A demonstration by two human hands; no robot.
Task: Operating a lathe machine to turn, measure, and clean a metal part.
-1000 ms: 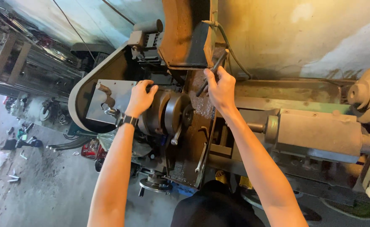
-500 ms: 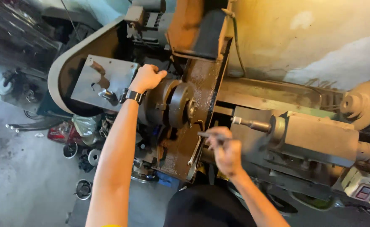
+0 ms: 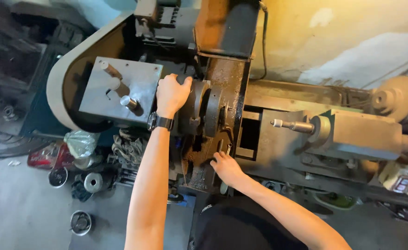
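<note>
My left hand (image 3: 171, 94), with a black watch on its wrist, grips the round dark chuck (image 3: 205, 109) of an old lathe from the left side. My right hand (image 3: 227, 169) lies low on the rusty carriage (image 3: 225, 83), its fingers curled around a thin metal rod (image 3: 229, 148) that sticks up just above the fingertips. A tailstock (image 3: 352, 132) with a pointed spindle (image 3: 291, 125) stands to the right of the chuck, apart from both hands.
The grey headstock plate (image 3: 134, 83) with several knobs sits left of the chuck. On the concrete floor at lower left lie round metal parts (image 3: 93, 182), rags and a plastic bag (image 3: 78, 142). A stained wall runs behind the lathe.
My right hand has dropped from the top of the carriage to its lower front part. My left hand has stayed on the chuck. The view has shifted closer.
</note>
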